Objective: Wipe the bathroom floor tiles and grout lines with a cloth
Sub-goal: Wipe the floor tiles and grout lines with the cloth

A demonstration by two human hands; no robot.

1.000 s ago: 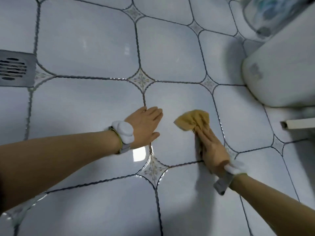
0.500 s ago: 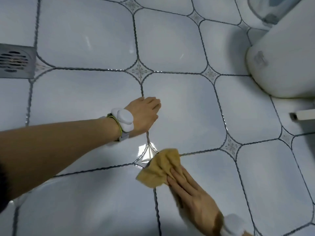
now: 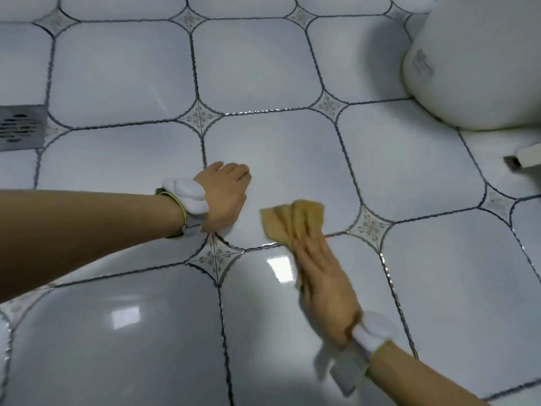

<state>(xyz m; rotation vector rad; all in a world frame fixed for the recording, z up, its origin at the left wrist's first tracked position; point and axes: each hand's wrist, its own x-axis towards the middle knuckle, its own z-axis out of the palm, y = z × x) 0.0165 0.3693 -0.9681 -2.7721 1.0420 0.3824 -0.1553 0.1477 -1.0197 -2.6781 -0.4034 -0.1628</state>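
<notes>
Right hand: flat, fingers straight, pressing the yellow cloth onto the floor tiles — centre-right of frame.
Cloth position: on the horizontal grout line; half a second ago it lay lower left, over the diamond inset.
Left hand: fingers relaxed, braced on the tile — unchanged.
Floor drain: left edge.
Toilet base: upper right.
</notes>
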